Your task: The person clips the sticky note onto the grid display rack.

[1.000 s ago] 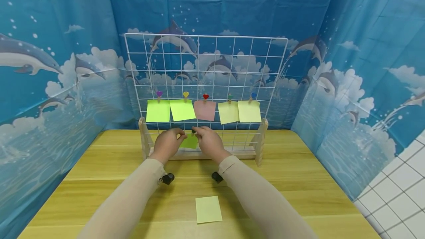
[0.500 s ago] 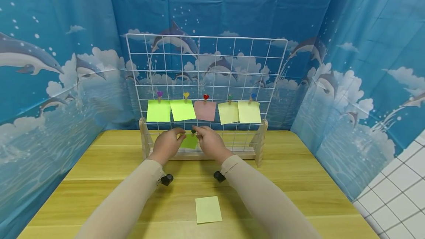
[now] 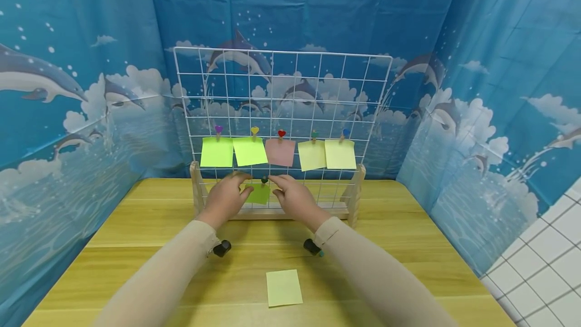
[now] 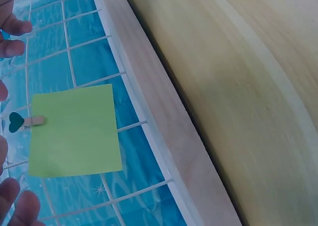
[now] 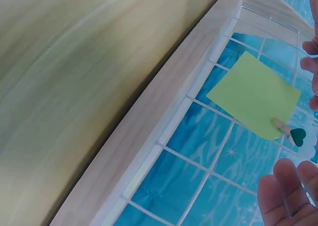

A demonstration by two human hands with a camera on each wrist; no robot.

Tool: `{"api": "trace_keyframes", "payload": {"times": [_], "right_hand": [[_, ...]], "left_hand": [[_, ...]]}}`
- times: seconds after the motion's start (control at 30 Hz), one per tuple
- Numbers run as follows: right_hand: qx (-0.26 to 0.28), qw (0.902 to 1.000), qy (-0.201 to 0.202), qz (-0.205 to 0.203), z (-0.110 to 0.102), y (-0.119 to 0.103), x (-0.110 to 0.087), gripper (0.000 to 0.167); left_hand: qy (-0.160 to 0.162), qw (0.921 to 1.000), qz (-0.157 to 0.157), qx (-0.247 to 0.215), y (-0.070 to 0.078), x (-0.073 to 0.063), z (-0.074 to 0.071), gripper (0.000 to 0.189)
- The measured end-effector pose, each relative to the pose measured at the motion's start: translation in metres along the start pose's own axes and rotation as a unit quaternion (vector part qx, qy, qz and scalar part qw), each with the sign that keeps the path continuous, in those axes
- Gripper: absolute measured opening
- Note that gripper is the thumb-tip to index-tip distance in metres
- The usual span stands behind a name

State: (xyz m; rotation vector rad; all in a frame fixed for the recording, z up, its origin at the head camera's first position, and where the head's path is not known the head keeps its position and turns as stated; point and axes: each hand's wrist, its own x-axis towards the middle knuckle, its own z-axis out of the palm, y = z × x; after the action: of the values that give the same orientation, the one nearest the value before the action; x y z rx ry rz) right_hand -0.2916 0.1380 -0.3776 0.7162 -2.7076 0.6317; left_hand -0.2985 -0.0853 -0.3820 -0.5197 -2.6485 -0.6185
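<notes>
A green sticky note (image 3: pixel 257 194) hangs low on the white wire grid (image 3: pixel 271 97). A small wooden clothespin with a dark green heart (image 5: pixel 298 136) fastens its top edge to a wire. To the note's left is my left hand (image 3: pixel 225 197), thumb and fingers apart and holding nothing. My right hand (image 3: pixel 298 200) stands on the other side, its index fingertip near the heart. Both wrist views show the note (image 4: pixel 74 131) with a gap between it and the fingers.
Higher on the grid hangs a row of sticky notes, green, pink (image 3: pixel 280 152) and pale yellow (image 3: pixel 340 154), under heart clothespins. A loose yellow note (image 3: pixel 284 288) lies on the wooden table (image 3: pixel 390 251). A wooden base (image 5: pixel 144 112) supports the grid.
My right hand has let go of the green-heart clothespin and drawn back to the right. The left thumb and fingers have spread from the note's edge. The note stays hanging.
</notes>
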Motion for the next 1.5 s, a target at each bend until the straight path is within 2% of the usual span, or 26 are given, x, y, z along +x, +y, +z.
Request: {"api": "trace_keyframes", "payload": {"times": [0.43,0.63,1.0,1.17,1.5], "right_hand": [[-0.012,0.999,-0.026,-0.033,-0.018,0.006,-0.028,0.047],[-0.015,0.9987,-0.025,-0.041,-0.025,0.011,-0.038,0.048],[-0.017,0.9975,-0.059,-0.034,-0.039,0.023,-0.058,0.053],[-0.035,0.9963,-0.072,-0.034,-0.043,0.03,-0.068,0.054],[-0.058,0.9946,-0.08,-0.033,-0.048,0.042,-0.083,0.06]], "left_hand": [[0.001,0.9974,0.07,0.014,0.003,-0.016,-0.013,0.048],[-0.011,0.9963,0.082,0.025,0.008,-0.022,-0.017,0.055],[-0.031,0.9926,0.107,0.048,0.021,-0.037,-0.024,0.064],[-0.045,0.9899,0.119,0.062,0.025,-0.044,-0.024,0.066],[-0.087,0.9874,0.116,0.064,0.032,-0.057,-0.024,0.076]]}}
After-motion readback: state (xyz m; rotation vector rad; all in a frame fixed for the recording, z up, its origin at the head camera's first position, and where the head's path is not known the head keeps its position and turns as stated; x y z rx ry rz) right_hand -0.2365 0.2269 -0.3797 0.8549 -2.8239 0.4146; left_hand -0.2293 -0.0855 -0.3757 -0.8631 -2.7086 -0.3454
